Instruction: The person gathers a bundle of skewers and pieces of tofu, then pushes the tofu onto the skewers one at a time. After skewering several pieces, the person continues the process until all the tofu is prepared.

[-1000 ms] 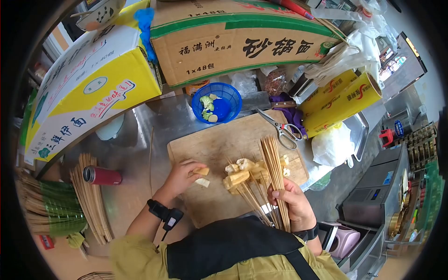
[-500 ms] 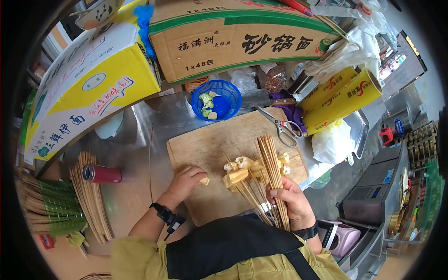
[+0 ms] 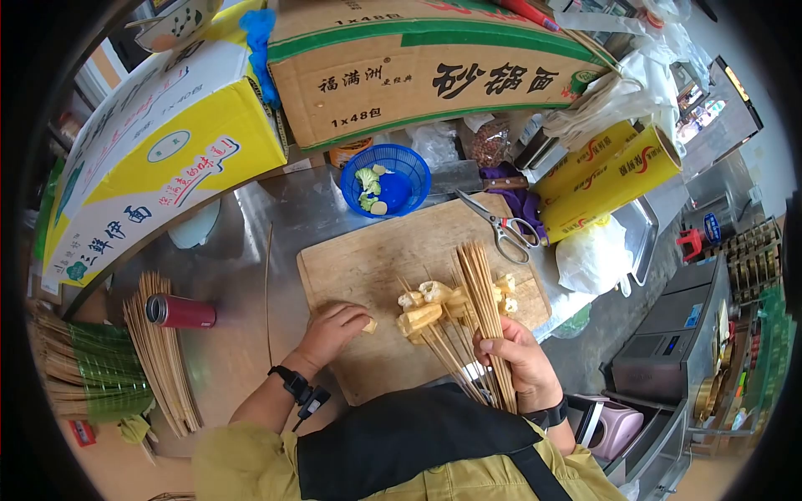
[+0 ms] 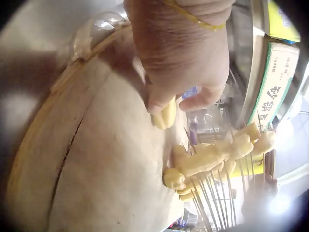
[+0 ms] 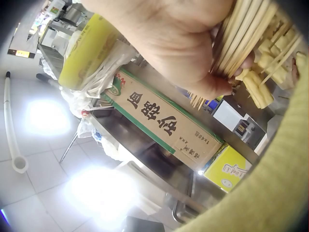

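My left hand (image 3: 332,329) is low over the left part of the wooden cutting board (image 3: 355,259). Between its thumb and fingers it pinches a small, pale yellow rolled piece of food (image 4: 165,116), close against the board. My right hand (image 3: 522,357) grips an upright bundle of bamboo skewers (image 3: 479,288) at the board's right side. Several yellow rolls on skewers (image 3: 420,318) lie between the hands, their sticks pointing toward my body. In the right wrist view, the fingers wrap around the bundle (image 5: 241,38), with skewered rolls (image 5: 258,89) just beyond.
Scissors (image 3: 504,230) lie on the board's far right corner. Behind it are a blue basket (image 3: 407,188) with vegetable pieces and a cleaver (image 3: 455,179). A red flask (image 3: 185,311) and loose skewers (image 3: 167,376) are at left; yellow film rolls (image 3: 610,188) are at right.
My left hand has lowered and turned over the yellow piece, covering most of it. The pale strip seen on the board beneath it earlier is out of sight. My right hand stays put with the skewers.
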Motion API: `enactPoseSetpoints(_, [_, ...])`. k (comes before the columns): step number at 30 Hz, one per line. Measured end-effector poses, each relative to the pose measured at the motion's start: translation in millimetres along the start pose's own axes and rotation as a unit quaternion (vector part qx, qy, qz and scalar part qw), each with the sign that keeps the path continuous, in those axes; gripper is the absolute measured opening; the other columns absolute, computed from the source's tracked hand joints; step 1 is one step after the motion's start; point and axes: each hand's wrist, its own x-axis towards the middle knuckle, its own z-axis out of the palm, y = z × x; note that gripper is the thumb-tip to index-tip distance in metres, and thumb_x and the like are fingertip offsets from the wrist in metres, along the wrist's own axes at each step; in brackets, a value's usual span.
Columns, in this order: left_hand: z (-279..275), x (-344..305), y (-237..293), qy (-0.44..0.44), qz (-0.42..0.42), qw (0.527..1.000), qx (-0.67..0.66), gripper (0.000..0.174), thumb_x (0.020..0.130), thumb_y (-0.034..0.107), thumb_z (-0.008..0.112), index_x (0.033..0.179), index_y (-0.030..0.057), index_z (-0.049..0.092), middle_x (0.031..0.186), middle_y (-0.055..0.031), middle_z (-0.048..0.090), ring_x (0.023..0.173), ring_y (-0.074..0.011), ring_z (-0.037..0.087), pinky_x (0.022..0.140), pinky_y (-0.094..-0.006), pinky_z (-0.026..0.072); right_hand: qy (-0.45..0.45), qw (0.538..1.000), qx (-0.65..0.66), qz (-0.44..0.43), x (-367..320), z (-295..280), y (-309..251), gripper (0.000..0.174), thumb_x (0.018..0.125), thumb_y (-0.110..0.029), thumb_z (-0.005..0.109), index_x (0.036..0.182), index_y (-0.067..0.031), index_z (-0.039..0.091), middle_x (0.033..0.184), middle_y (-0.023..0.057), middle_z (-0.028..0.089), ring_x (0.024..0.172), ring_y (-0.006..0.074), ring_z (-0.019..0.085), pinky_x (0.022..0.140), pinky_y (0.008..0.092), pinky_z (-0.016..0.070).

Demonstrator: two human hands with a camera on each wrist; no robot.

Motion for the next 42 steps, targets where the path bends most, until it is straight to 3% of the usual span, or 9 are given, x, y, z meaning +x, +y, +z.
enactPoseSetpoints(7, [-5, 3, 2, 0.001, 0.010, 0.999, -0.030, 0.023, 0.078, 0.008, 0.063, 0.101, 0.0103, 0.062, 0.101, -0.0031, 0.061, 0.091, -0.0177, 0.057, 0.078, -0.0271, 0.0494, -0.034, 0.999, -0.009, -0.004, 1, -4, 2, 0.013, 0.079, -0.005, 0.060, 0.092, -0.0033, 0.057, 0.074, -0.0001, 0.053, 0.064, 0.0093, 0.050, 0.061, 0.0220, 0.0408])
enactPoseSetpoints(8, [-2, 0, 4, 0.004, -0.090, 0.988, -0.129, 0.022, 0.080, 0.009, 0.063, 0.102, 0.0089, 0.062, 0.100, -0.0026, 0.061, 0.089, -0.0152, 0.057, 0.075, -0.0259, 0.0485, -0.036, 0.999, -0.009, -0.001, 1, -4, 1, 0.013, 0.080, -0.005, 0.061, 0.092, -0.0033, 0.057, 0.074, -0.0003, 0.054, 0.064, 0.0090, 0.050, 0.061, 0.0217, 0.0408])
enactPoseSetpoints(10, [2, -7, 7, 0.010, -0.279, 0.907, -0.315, 0.021, 0.084, 0.011, 0.062, 0.105, 0.0061, 0.062, 0.099, -0.0016, 0.063, 0.084, -0.0103, 0.057, 0.071, -0.0236, 0.0468, -0.040, 0.999, -0.009, 0.003, 1, -4, 1, 0.014, 0.080, -0.005, 0.061, 0.093, -0.0033, 0.057, 0.074, -0.0007, 0.054, 0.065, 0.0084, 0.050, 0.060, 0.0212, 0.0407])
enactPoseSetpoints(13, [-13, -2, 1, 0.150, -0.372, 0.743, -0.536, 0.023, 0.089, 0.013, 0.058, 0.109, 0.0024, 0.061, 0.098, -0.0027, 0.063, 0.082, -0.0060, 0.055, 0.068, -0.0199, 0.0441, -0.024, 0.999, -0.033, 0.015, 0, -1, 0, 0.016, 0.076, -0.001, 0.062, 0.092, -0.0015, 0.058, 0.077, 0.0032, 0.057, 0.066, 0.0102, 0.053, 0.061, 0.0214, 0.0429])
enactPoseSetpoints(14, [-27, 7, 9, 0.206, -0.354, 0.652, -0.639, 0.021, 0.089, 0.012, 0.058, 0.105, -0.0006, 0.062, 0.097, -0.0056, 0.063, 0.076, -0.0090, 0.054, 0.066, -0.0206, 0.0442, -0.024, 0.999, -0.040, 0.022, 0, 1, 1, 0.016, 0.077, -0.002, 0.063, 0.092, -0.0024, 0.058, 0.078, 0.0014, 0.058, 0.066, 0.0083, 0.054, 0.061, 0.0202, 0.0435])
enactPoseSetpoints(17, [-57, 30, 29, 0.236, -0.307, 0.576, -0.720, 0.024, 0.090, 0.015, 0.059, 0.106, -0.0014, 0.061, 0.096, -0.0054, 0.063, 0.077, -0.0093, 0.055, 0.066, -0.0202, 0.0455, -0.049, 0.997, -0.056, 0.036, 2, 5, 6, 0.018, 0.078, -0.003, 0.065, 0.095, -0.0029, 0.060, 0.081, -0.0005, 0.060, 0.067, 0.0064, 0.054, 0.061, 0.0194, 0.0437])
enactPoseSetpoints(25, [-86, 85, 78, 0.229, -0.287, 0.570, -0.735, 0.027, 0.092, 0.017, 0.057, 0.116, 0.0033, 0.058, 0.107, -0.0056, 0.061, 0.086, -0.0094, 0.057, 0.070, -0.0205, 0.0493, -0.100, 0.992, -0.074, 0.030, -9, 11, -5, 0.034, 0.081, -0.002, 0.065, 0.114, -0.0016, 0.058, 0.097, -0.0033, 0.062, 0.080, 0.0026, 0.054, 0.071, 0.0186, 0.0442])
enactPoseSetpoints(30, [-86, 98, 92, 0.224, -0.277, 0.586, -0.728, 0.029, 0.092, 0.018, 0.056, 0.117, 0.0032, 0.058, 0.108, -0.0046, 0.061, 0.089, -0.0093, 0.057, 0.071, -0.0212, 0.0493, -0.099, 0.992, -0.071, 0.028, -12, 18, -8, 0.019, 0.079, -0.005, 0.070, 0.093, -0.0059, 0.056, 0.071, -0.0040, 0.053, 0.053, 0.0034, 0.045, 0.047, 0.0175, 0.0337])
enactPoseSetpoints(42, [-85, 98, 99, 0.234, -0.237, 0.654, -0.679, 0.028, 0.092, 0.014, 0.056, 0.117, 0.0011, 0.058, 0.109, -0.0058, 0.061, 0.089, -0.0091, 0.058, 0.073, -0.0238, 0.0508, -0.096, 0.992, -0.084, 0.015, -7, 11, -5, 0.018, 0.079, -0.004, 0.069, 0.089, -0.0048, 0.055, 0.068, -0.0021, 0.054, 0.052, 0.0047, 0.046, 0.047, 0.0187, 0.0346])
